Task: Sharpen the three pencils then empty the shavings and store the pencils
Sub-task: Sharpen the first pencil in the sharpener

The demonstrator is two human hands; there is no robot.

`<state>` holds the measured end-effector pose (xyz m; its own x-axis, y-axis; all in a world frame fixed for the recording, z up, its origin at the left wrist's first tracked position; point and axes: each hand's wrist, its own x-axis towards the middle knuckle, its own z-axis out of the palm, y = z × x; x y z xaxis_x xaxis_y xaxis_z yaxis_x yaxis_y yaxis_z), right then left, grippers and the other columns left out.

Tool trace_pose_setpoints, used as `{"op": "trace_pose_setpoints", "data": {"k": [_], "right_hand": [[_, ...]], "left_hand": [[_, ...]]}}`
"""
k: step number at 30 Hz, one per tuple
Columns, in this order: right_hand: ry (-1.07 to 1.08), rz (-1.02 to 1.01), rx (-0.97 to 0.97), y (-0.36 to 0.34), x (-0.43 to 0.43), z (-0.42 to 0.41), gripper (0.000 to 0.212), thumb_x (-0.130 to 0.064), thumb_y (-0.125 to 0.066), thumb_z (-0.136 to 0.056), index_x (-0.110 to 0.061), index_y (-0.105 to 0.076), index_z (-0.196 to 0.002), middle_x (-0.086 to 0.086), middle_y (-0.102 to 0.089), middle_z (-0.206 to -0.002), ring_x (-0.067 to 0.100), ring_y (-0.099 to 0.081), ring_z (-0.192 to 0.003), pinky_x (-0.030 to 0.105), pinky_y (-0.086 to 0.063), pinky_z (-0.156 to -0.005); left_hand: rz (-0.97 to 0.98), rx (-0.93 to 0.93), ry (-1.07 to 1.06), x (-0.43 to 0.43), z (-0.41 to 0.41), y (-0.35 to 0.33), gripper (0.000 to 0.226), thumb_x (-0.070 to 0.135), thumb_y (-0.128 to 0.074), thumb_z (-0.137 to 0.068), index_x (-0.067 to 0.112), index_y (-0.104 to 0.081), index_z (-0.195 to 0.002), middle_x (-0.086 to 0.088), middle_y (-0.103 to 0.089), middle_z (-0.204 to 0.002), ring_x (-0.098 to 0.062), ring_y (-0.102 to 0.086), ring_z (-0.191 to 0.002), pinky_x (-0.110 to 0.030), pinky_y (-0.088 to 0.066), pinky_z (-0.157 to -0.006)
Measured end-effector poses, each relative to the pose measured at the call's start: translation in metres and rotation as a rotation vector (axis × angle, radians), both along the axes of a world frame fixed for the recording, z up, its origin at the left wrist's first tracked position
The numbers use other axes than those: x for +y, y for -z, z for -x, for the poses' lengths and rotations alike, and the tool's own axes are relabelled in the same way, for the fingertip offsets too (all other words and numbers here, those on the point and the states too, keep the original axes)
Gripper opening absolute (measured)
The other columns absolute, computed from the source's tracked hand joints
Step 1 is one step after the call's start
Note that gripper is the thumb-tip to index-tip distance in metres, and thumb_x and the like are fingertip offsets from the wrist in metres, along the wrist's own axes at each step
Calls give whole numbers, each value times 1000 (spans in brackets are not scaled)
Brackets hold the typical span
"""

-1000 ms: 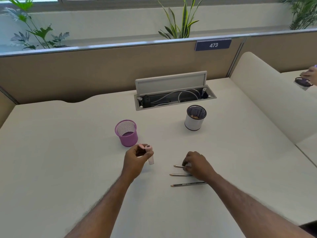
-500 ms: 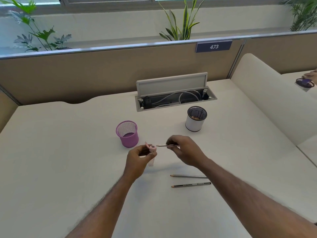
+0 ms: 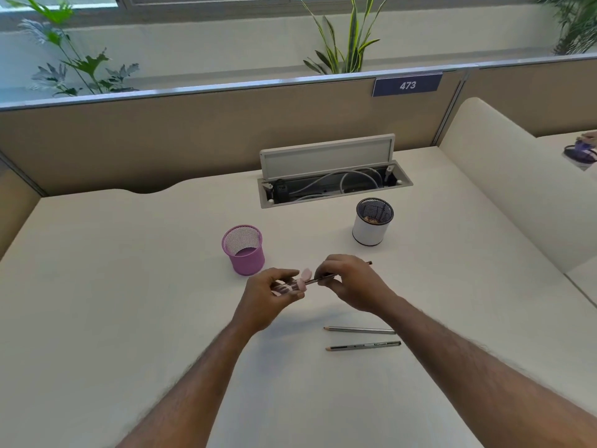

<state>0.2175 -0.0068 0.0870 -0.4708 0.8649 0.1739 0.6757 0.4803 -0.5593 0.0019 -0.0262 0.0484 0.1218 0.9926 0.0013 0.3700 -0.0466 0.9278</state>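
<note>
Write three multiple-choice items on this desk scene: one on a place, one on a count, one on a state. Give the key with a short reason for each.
1. Where is the pink mesh cup relative to the white cup?
A. On its left
B. On its right
C. Inside it

2. How many pencils lie loose on the desk?
A. One
B. Two
C. Three

3. What is the right hand doing?
A. Resting flat
B. Holding a pencil
C. Lifting the white cup

Key: 1 A, it stands left of the white cup. 2 B, two lie below the hands. 3 B, its pencil tip meets the pink sharpener in the left hand.
</note>
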Motion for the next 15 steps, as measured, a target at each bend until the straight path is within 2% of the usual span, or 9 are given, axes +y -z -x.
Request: {"op": "trace_pose_setpoints", "data": {"k": [4, 7, 10, 13, 15], "right_hand": [[33, 32, 134, 4, -3, -2, 8, -7, -70, -83, -14, -73, -87, -2, -69, -82, 13, -63, -75, 37, -52, -70], [60, 26, 210, 7, -4, 0, 8, -6, -71, -82, -13, -73, -87, -2, -69, -81, 14, -63, -74, 35, -52, -69], [84, 17, 236, 8, -5, 3, 7, -8, -71, -83, -13, -72, -85, -3, -68, -78, 14, -59, -70, 33, -48, -65], [83, 35, 238, 10, -5, 3, 5, -10, -69, -84, -14, -72, -86, -5, -67, -76, 9, -55, -67, 27, -45, -63], [85, 60, 235, 12, -6, 3, 5, -11, -68, -85, -12, -72, -86, -5, -67, -73, 10, -53, -64, 27, -44, -61]], "left_hand": [[41, -118, -57, 3, 2, -6, 54, 10, -92, -63, 24, -69, -109, -1, -77, -89, -13, -73, -82, -25, -58, -79], [67, -234, -88, 4, 2, -10, 59, 5, -92, -61, 23, -66, -112, -5, -78, -89, -17, -75, -85, -23, -58, -77], [90, -317, -115, 4, 1, -13, 65, 5, -92, -62, 19, -61, -117, -4, -79, -92, -20, -76, -87, -22, -57, -74], [105, -370, -123, 4, 0, -14, 67, 6, -91, -62, 22, -57, -118, -6, -78, -94, -21, -76, -89, -23, -57, -74], [115, -393, -118, 3, -1, -14, 69, 10, -93, -61, 24, -56, -118, -8, -78, -96, -22, -75, -91, -26, -58, -76]]}}
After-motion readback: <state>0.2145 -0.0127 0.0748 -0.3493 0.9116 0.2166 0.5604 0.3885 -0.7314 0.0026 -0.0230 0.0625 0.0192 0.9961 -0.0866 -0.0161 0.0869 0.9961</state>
